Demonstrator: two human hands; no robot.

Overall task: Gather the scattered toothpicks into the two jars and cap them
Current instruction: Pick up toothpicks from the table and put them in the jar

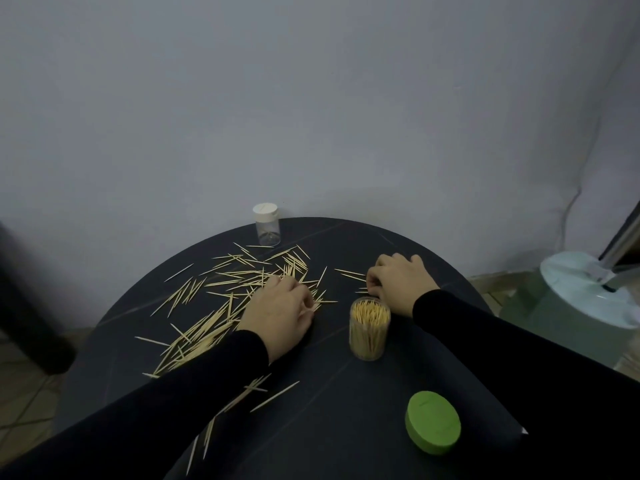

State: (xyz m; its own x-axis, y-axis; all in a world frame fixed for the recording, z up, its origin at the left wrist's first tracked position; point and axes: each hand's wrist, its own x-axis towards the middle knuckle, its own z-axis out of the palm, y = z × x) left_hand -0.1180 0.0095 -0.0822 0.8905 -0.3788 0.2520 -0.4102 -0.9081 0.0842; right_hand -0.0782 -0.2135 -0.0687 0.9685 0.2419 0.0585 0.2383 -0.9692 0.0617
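Wooden toothpicks [221, 292]: strewn left of the open jar [369, 329].
Left hand [280, 311]: fingers curled, pinching toothpicks in the pile.
Right hand [398, 284]: just behind the open jar, fingers bent onto few toothpicks; grip unclear.
Green lid [433, 422]: nearer than the open jar.
Capped jar [266, 224]: far table edge.

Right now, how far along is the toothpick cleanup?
Partway. The open jar looks packed full, but its green lid lies on the table. The left hand and right hand are picking up scattered toothpicks. Many remain loose, and the capped jar at the back looks almost empty.
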